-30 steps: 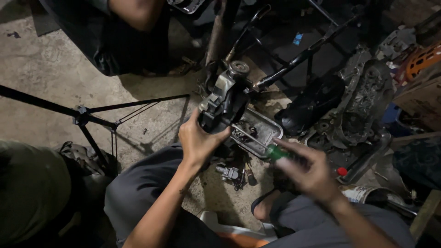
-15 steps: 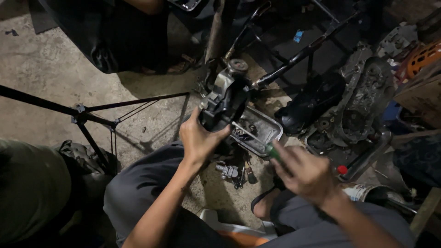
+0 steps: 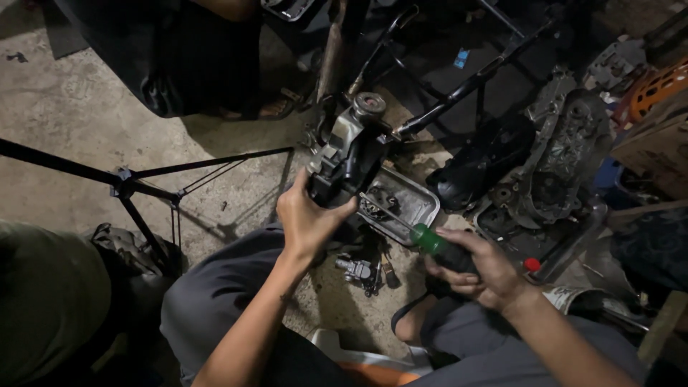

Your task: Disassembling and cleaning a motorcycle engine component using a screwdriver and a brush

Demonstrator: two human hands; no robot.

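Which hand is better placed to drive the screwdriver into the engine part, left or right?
Right. The right hand already grips the green-handled screwdriver, its shaft pointing at the engine part. The left hand is wrapped around that part's lower end, holding it up, so it looks tied up steadying.

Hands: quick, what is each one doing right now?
Left hand: closed on the metal engine part.
Right hand: closed on the green-handled screwdriver.

Bare forearms, no sleeves, grey trousers, bare hands [image 3: 308, 218]
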